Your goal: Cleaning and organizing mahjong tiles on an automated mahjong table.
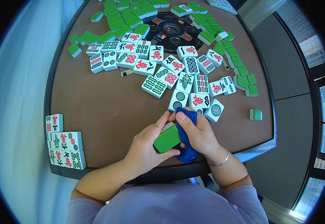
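Observation:
My left hand (148, 145) grips a mahjong tile (167, 139), its green back turned up towards me and a strip of its white side showing. A dark blue cloth (187, 151) is bunched in my right hand (200, 133) and pressed against the tile's right side. The tile's face is hidden. Both hands are over the near edge of the mahjong table. Just beyond my fingers lie face-up tiles, among them a two-circle tile (178, 100) and a one-circle tile (215, 110). Another circle tile (198, 111) is partly covered by my right hand.
Face-down green tiles (117, 21) spread across the far left, with more (235, 61) along the right. Face-up tiles are stacked in rows (67, 148) at the near left corner. A round black control panel (172, 30) sits mid-table. One tile (255, 114) lies alone at right.

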Demonstrator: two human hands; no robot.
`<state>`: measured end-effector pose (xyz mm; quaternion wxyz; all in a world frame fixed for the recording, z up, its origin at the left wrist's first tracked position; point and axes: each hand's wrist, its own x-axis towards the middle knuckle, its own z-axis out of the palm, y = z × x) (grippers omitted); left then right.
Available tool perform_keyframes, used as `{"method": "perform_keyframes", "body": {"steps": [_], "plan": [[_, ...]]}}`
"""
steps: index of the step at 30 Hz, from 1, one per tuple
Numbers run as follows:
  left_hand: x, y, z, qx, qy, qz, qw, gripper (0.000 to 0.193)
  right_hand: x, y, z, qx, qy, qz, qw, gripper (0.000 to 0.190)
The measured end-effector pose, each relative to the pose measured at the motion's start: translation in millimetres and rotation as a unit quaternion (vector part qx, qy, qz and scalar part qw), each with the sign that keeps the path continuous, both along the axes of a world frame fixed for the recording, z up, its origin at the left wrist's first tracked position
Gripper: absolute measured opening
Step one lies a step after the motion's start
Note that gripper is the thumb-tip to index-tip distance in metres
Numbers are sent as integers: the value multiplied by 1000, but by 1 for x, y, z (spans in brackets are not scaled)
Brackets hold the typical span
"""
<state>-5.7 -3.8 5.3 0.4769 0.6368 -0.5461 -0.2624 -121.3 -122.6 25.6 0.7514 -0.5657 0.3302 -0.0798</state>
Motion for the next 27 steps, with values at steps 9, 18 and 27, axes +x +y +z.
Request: {"method": "perform_keyframes", "body": {"steps": [9, 18, 27], "plan": [[-1, 1, -3, 12, 53, 69, 996, 67, -7, 0, 2, -341, -166, 114, 918, 59], [-4, 2, -3, -3, 23, 86, 996, 56, 0, 16, 3, -355, -63, 130, 923, 59], [-4, 4, 2, 17, 3, 69, 998, 48, 2, 15, 8, -313, 6, 103, 944, 34]]}}
